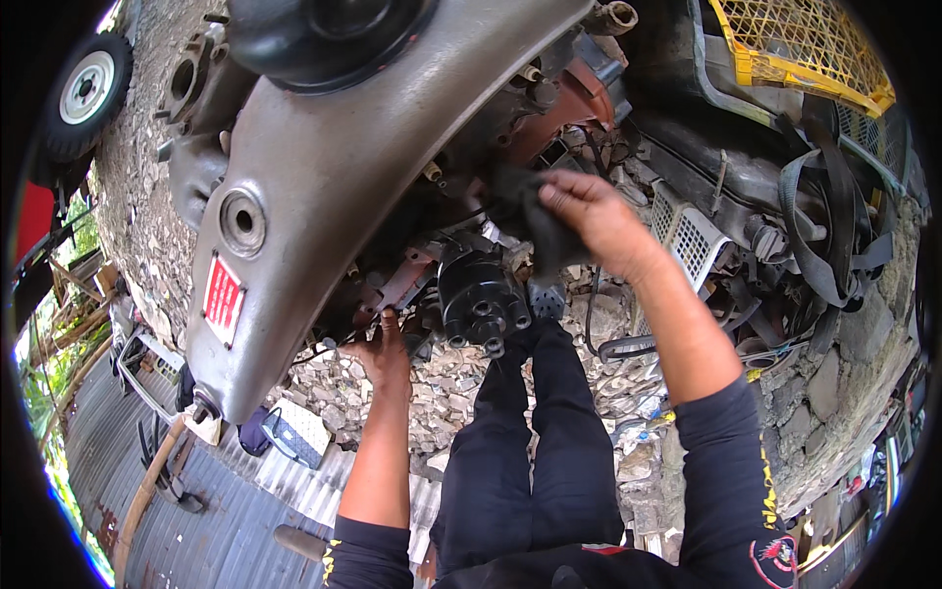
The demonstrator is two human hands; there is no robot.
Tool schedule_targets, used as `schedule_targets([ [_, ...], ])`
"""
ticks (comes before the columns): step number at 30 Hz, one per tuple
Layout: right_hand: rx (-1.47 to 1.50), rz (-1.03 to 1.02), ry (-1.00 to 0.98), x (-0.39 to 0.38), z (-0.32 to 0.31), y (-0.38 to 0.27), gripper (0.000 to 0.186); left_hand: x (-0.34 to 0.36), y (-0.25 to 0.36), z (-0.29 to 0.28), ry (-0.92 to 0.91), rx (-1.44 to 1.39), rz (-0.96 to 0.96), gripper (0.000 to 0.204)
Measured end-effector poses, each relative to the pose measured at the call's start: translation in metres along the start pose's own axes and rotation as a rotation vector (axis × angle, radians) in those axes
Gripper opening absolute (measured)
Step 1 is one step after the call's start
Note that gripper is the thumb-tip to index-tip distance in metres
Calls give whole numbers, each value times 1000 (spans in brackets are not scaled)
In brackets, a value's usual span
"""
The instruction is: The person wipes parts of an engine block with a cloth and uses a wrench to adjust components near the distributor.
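Head view: engine work outdoors, over rubble.
Right hand (589, 211): clenched around a dark rag (525, 211), pressed on the engine (471, 147).
Left hand (383, 348): fingers spread, braced beside the black cap (481, 294).
Progress: wiping looks underway; grime remains, cap's 5 or so ports bare.

Black rag and black distributor cap at the underside of a grey engine housing

The crumpled black cloth rag (530, 211) is bunched and pressed against the dark, greasy engine parts just above the cap, its folds hanging down. The round black plastic distributor cap (481, 299) sits directly below it, tilted, its ring of short cylindrical towers pointing down and towards the viewer, beside the lower edge of the curved grey metal housing (363, 147).
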State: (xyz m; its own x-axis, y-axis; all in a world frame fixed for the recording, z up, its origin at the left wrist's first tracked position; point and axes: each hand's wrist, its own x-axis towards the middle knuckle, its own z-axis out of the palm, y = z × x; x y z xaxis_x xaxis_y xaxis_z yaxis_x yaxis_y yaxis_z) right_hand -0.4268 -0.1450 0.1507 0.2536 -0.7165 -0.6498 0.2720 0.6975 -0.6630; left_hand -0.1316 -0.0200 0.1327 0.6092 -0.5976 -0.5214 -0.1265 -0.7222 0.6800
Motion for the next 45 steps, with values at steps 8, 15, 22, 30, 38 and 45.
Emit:
schedule_targets([
  [8,-476,94,-264,-18,16,32,36,6,-6,-5,-9,-18,-114,71],
  [15,-649,-547,-37,-6,17,51,50,9,-9,-7,-55,-13,-67,71],
  [22,-1135,-523,122,-5,40,56,47,9,-6,-11,-75,86,-53,70],
  [30,-1180,-517,-104,0,10,23,52,10,-10,-11,-74,3,-120,73],
  [38,-1334,-357,-343,13,11,-14,50,8,-13,-10,-53,-38,-62,64],
  [45,-1725,-509,-143,-10,14,6,62,6,-7,-9,-64,28,-55,70],
])
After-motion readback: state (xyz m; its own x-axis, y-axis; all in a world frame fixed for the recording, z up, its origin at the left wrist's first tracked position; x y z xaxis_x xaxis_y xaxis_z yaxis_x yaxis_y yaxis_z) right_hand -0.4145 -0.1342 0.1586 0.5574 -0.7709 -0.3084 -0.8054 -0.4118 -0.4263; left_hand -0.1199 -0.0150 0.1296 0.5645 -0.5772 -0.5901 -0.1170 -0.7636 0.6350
